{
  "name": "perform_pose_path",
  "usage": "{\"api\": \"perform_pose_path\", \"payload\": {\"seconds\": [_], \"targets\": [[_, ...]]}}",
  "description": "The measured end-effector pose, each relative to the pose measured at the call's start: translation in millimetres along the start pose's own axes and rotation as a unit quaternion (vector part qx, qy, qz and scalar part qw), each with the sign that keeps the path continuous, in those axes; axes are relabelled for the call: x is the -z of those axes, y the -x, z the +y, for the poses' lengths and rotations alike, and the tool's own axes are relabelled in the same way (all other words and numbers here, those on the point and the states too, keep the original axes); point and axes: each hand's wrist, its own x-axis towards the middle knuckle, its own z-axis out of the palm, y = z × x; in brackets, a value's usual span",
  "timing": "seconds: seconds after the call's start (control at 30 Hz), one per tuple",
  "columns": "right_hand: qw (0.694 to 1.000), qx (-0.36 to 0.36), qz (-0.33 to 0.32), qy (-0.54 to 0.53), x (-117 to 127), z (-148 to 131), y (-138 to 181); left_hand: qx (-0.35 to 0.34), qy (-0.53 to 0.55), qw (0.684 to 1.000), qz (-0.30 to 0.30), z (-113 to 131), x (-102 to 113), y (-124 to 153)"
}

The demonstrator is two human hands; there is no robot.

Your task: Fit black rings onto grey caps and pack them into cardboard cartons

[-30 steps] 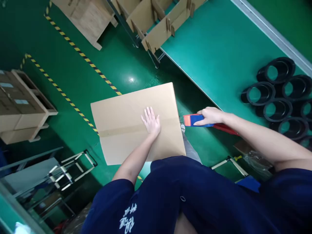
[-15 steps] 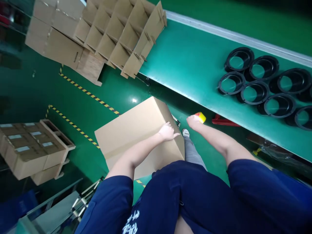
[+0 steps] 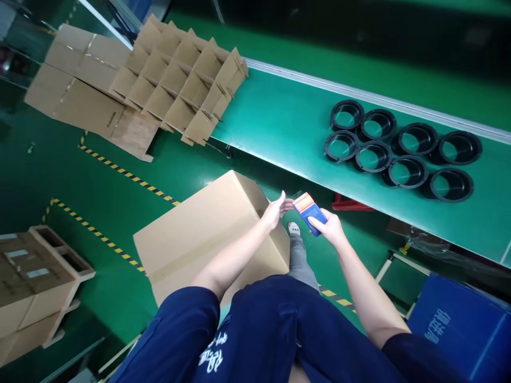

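Tape dispenser (image 3: 312, 217) was held beside the carton (image 3: 199, 234); right grip (image 3: 332, 226) clasped its body. Left grip (image 3: 274, 213) was spread near the dispenser; contact could not be told. Eight black rings (image 3: 396, 146) stood on the table (image 3: 275, 125), cardboard divider (image 3: 175, 80) at left.

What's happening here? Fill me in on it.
A person holds a blue and orange tape dispenser in the right hand, its toothed end pointing toward the left hand. The left hand, fingers outstretched, is by the end of a cardboard box; whether its fingertips touch the dispenser is unclear. The box is close against the person's body. Beyond it, a green bench carries eight black rings, with a cardboard divider grid at its left end.
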Motion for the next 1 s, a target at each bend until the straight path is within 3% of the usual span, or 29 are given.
{"api": "perform_pose_path", "payload": {"seconds": [0.07,0.13,0.23,0.33,0.4,0.5,0.6,0.7,0.9,1.0], "targets": [[0.999,0.031,0.010,0.013,-16.3,-8.5,6.8,-0.006,0.166,0.986,-0.015,14.2,19.8,16.2],[0.998,0.060,0.016,0.028,-34.4,-17.6,11.1,-0.015,0.241,0.970,-0.023,20.8,40.2,32.6],[0.995,0.079,0.002,0.054,-64.2,-32.7,15.0,-0.048,0.248,0.968,-0.012,14.1,63.8,50.4],[0.992,0.085,0.014,0.092,-98.0,-52.6,13.9,-0.079,0.204,0.975,0.034,3.3,84.0,50.9],[0.989,0.078,0.044,0.115,-120.8,-67.1,13.0,-0.102,0.176,0.976,0.078,6.4,105.9,39.1],[0.987,0.048,0.074,0.132,-146.5,-79.1,21.6,-0.147,0.151,0.963,0.167,31.4,162.7,7.3],[0.987,0.020,0.073,0.141,-156.0,-70.7,43.4,-0.175,0.105,0.943,0.263,62.2,230.1,-31.5],[0.989,-0.019,0.073,0.126,-159.1,-54.3,59.2,-0.175,0.052,0.939,0.290,74.4,271.4,-65.7],[0.991,-0.053,0.071,0.100,-172.3,-48.4,45.6,-0.138,-0.017,0.944,0.299,50.9,282.7,-105.0],[0.988,-0.061,0.076,0.116,-175.8,-48.0,41.5,-0.117,-0.061,0.954,0.269,39.8,282.3,-114.0]]}}
